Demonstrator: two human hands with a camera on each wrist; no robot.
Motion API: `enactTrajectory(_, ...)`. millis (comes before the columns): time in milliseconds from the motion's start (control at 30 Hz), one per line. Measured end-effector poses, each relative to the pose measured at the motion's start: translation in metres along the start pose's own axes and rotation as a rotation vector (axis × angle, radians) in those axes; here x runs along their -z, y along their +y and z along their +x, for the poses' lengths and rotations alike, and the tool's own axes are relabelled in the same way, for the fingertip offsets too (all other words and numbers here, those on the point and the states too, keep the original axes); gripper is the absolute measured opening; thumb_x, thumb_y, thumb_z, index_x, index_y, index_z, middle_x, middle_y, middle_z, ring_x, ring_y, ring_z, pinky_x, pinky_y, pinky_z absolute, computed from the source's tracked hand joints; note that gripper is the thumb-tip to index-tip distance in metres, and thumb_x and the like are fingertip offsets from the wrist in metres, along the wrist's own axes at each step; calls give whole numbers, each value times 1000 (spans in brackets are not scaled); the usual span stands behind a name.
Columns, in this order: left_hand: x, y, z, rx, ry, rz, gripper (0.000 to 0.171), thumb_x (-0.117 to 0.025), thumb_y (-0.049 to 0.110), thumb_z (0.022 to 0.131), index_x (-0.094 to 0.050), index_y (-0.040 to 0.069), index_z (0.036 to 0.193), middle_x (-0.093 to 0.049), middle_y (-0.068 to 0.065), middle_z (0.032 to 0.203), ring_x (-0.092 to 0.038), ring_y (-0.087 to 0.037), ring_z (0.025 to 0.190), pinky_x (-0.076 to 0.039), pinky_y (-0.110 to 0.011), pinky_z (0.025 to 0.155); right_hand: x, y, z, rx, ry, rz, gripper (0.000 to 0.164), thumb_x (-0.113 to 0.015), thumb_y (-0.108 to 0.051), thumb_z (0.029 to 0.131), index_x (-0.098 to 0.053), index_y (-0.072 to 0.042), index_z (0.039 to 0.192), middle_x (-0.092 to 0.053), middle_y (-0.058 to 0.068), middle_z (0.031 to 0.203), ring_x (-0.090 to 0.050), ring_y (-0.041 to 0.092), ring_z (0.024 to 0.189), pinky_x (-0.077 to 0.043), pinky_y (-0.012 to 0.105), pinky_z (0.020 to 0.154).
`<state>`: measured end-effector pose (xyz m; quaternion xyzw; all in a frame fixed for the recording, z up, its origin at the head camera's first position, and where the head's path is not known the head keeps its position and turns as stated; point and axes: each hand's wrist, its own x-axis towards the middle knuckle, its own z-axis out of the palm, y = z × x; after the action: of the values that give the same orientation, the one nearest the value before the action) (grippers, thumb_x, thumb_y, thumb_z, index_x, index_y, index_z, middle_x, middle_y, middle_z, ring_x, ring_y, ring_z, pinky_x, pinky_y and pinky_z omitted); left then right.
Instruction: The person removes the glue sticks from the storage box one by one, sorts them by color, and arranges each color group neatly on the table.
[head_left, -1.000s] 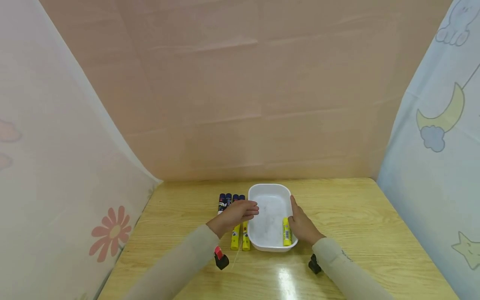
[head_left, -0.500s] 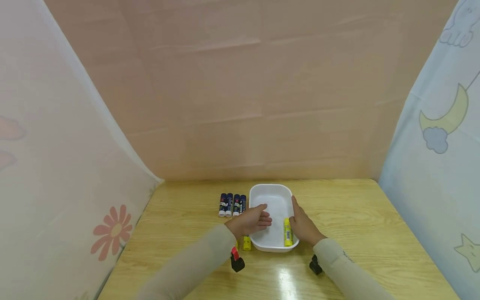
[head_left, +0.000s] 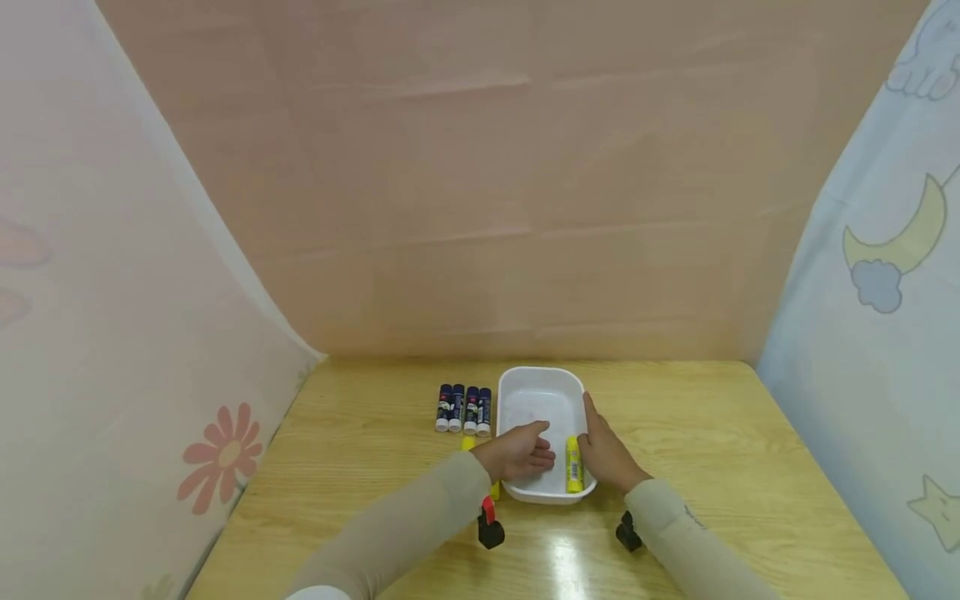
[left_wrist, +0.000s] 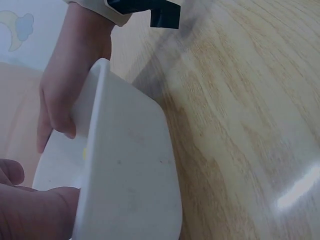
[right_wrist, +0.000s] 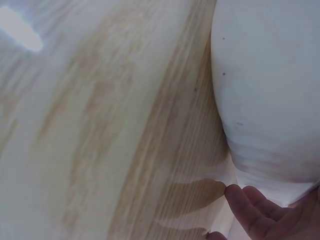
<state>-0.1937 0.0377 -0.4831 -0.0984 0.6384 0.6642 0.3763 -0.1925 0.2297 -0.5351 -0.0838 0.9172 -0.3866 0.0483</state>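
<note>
A white plastic tray (head_left: 540, 369) stands on the wooden table, with one yellow glue stick (head_left: 574, 467) lying inside along its right wall. My right hand (head_left: 610, 454) holds the tray's right side, thumb over the rim and inside. In the right wrist view its fingers (right_wrist: 250, 212) lie against the tray's outer wall (right_wrist: 270, 90). My left hand (head_left: 522, 452) is over the near left part of the tray, fingers loosely bent and nothing seen in them. The left wrist view shows this hand (left_wrist: 37, 212) at the tray's rim, partly cut off by the frame edge.
Left of the tray lie several navy glue sticks (head_left: 471, 408) with white ends, side by side. Nearer, yellow glue sticks (head_left: 468, 443) are partly hidden under my left forearm. A tan cloth (head_left: 510, 208) hangs behind the table (head_left: 675, 408), with patterned cloths at both sides.
My left hand has moved right and nearer, from above the glue sticks to over the tray. The right hand keeps its hold on the tray.
</note>
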Motion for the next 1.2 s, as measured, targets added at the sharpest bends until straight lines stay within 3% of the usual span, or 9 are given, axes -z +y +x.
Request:
enactTrajectory(333,-5,-4,3,34,-63,8,62,-41,36,103,-42,-19,130,-59,-26,114,-55,-40,119,-37,-50,107,-3,-2,0,45,34,-31,68,-38,-6,98,1,-1,154,-30,39,144,-41,48,127,-37,59,103)
enactTrajectory(500,-9,-4,3,66,-66,14,46,-37,21,104,-43,-18,129,-59,-24,112,-55,-38,117,-36,-50,108,-5,-4,-1,29,10,-19,68,-37,-8,99,1,-3,155,-28,37,146,-40,48,129,-36,60,104)
enactTrajectory(667,-12,-5,6,71,-42,74,29,-40,6,100,-53,-14,118,-61,-21,106,-61,-32,108,-42,-46,104,-4,-9,-4,39,16,-24,68,-36,-6,99,2,-1,154,-25,38,147,-35,50,131,-32,61,106)
enactTrajectory(967,-21,-8,16,55,3,194,14,-51,0,94,-60,-9,99,-61,-14,90,-60,-22,85,-51,-39,92,-3,-11,-6,26,8,-5,68,-36,-6,98,3,-2,154,-26,39,146,-39,51,128,-36,63,101)
enactTrajectory(1200,-23,-7,12,56,35,204,20,-58,-2,92,-59,-13,109,-62,-12,90,-59,-21,86,-52,-37,91,-6,-10,-6,21,-4,-8,68,-35,-7,99,4,-3,155,-26,38,146,-39,50,129,-37,61,102)
